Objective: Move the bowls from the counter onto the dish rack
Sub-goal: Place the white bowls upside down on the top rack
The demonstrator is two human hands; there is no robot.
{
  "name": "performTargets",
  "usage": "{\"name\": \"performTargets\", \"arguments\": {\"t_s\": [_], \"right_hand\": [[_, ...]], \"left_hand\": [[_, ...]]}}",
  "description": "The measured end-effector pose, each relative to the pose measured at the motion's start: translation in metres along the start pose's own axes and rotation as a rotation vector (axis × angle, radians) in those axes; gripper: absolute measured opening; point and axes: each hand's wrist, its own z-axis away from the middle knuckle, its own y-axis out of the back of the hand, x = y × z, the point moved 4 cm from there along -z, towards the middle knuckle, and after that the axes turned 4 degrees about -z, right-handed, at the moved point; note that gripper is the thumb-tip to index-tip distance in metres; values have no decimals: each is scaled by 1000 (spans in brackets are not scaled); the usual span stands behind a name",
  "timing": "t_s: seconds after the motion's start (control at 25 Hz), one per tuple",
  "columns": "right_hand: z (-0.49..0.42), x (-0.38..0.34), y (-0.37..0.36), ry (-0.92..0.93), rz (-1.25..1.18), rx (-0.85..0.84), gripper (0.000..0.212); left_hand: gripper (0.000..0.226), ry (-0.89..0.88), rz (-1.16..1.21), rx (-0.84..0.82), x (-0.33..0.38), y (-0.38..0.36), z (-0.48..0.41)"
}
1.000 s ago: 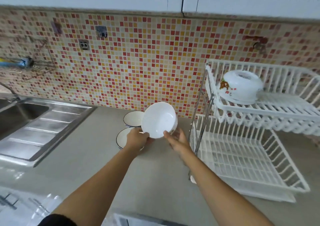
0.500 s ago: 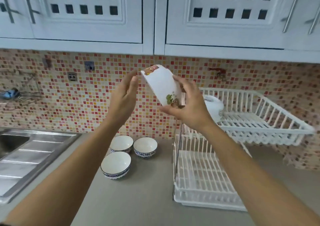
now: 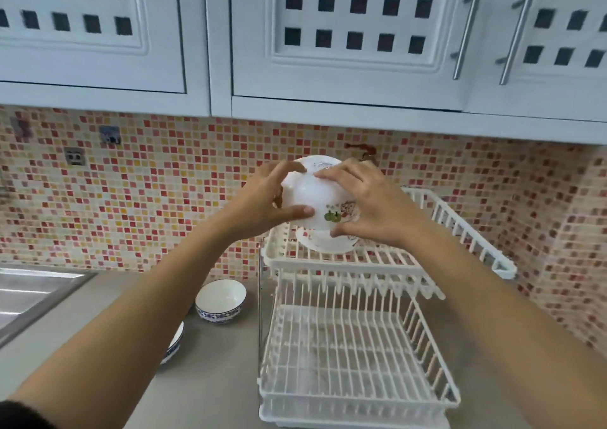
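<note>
Both my hands hold a white bowl with a fruit print (image 3: 315, 195), turned upside down, over the upper tier of the white dish rack (image 3: 387, 261). My left hand (image 3: 262, 205) grips its left side and my right hand (image 3: 371, 208) its right side. Directly beneath it another white printed bowl (image 3: 323, 243) lies upside down on that tier; whether the two touch is unclear. On the counter, a blue-rimmed bowl (image 3: 220, 300) stands upright left of the rack. A second blue-rimmed bowl (image 3: 174, 346) shows partly behind my left forearm.
The rack's lower tier (image 3: 348, 359) holds nothing. A steel sink drainboard (image 3: 29, 294) lies at far left. Pale cabinets (image 3: 345, 41) hang overhead above a mosaic tile wall. The grey counter (image 3: 216, 373) runs between sink and rack.
The white bowl went from tilted at chest height, up and right to above the rack's upper tier, and turned upside down. My left hand has closed onto it. The view tilted upward.
</note>
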Motion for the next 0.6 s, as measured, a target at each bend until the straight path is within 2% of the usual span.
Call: {"name": "performTargets", "arguments": {"t_s": [0.12, 0.2, 0.4, 0.6], "right_hand": [[3, 42, -13, -148, -321, 38, 96], [5, 66, -31, -283, -448, -12, 102], [12, 92, -69, -320, -506, -132, 101], [17, 101, -85, -318, -460, -194, 104]], "left_hand": [[60, 48, 1, -14, -3, -25, -9], [56, 69, -4, -43, -4, -42, -12], [62, 97, -103, -127, -5, -79, -18], [53, 154, -105, -212, -10, -92, -13]]}}
